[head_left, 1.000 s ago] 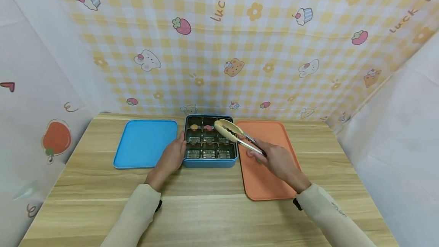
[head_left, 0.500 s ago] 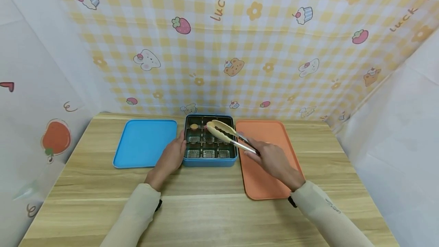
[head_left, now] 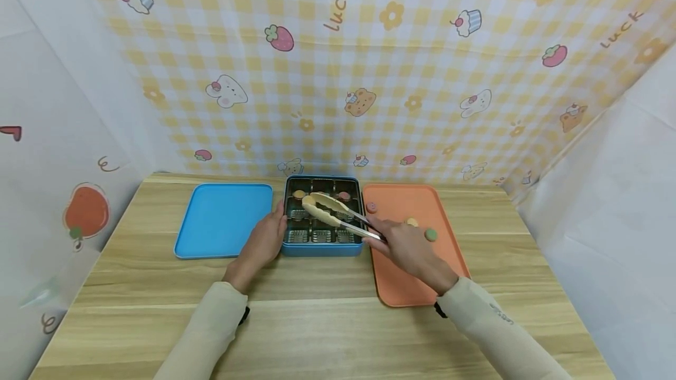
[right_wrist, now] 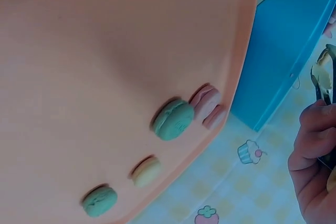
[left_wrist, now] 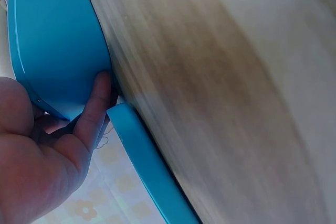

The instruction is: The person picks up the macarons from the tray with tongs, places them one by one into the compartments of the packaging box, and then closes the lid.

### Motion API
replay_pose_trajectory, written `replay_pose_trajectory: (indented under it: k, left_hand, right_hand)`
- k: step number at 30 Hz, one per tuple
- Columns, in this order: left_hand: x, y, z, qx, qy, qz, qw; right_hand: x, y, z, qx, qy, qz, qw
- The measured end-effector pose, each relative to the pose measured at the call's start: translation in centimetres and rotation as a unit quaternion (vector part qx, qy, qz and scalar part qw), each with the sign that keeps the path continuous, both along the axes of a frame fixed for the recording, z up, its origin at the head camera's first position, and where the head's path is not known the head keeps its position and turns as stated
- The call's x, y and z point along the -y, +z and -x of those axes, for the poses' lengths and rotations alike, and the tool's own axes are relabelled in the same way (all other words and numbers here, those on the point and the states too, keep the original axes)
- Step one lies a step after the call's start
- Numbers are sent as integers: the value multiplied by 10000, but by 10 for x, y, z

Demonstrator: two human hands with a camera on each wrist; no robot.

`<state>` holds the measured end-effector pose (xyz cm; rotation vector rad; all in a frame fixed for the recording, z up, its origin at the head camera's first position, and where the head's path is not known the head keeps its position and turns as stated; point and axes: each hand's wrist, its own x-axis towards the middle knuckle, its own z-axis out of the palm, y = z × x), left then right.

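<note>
At the left, a flat blue tray lies on the wooden table; beside it, the left hand, fingers nearly straight and holding nothing, touches the left wall of a blue tin, seemingly to steady it. The tin's dark insert has 3 rows of 3 compartments, with a yellow macaron at back left and a pink macaron at back right. The heads of the tongs partly hide the back middle; I cannot tell whether they pinch anything. The right hand has its fingers curled round their handles. The step looks like placing or straightening a macaron in that row, and the next move would call for light, level tongs that spare its neighbours. At the right, the orange tray bears pink pieces, 2 green macarons and a pale yellow macaron: rounded and matt, the nearest green macaron faintly marked on top.
</note>
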<state>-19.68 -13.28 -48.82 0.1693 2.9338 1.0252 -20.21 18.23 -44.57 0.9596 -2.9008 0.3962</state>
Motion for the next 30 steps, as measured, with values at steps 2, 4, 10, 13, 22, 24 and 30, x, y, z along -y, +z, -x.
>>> replay_pose_trajectory:
  k: [2, 4, 10, 13, 22, 24, 30]
  left_hand:
    - [0, 0, 0, 8, -18, 21, 10000]
    - [0, 0, 1, 32, -15, 23, 10000]
    - [1, 1, 1, 102, -7, 37, 9999]
    - [1, 1, 1, 73, 11, 31, 10000]
    - [1, 0, 2, 73, -12, -36, 10000]
    - [1, 0, 2, 75, -20, -36, 10000]
    - [2, -1, 2, 81, -13, -55, 10000]
  right_hand:
    - [2, 0, 0, 46, 15, -77, 10000]
    - [4, 1, 0, 49, 34, -138, 9999]
    - [7, 2, -1, 16, 61, -190, 9998]
    - [9, 3, -1, 14, 63, -250, 9997]
    - [12, 4, -2, -95, 128, -334, 9993]
    - [13, 4, -2, -105, 137, -315, 9994]
    - [14, 3, -1, -72, 109, -306, 9994]
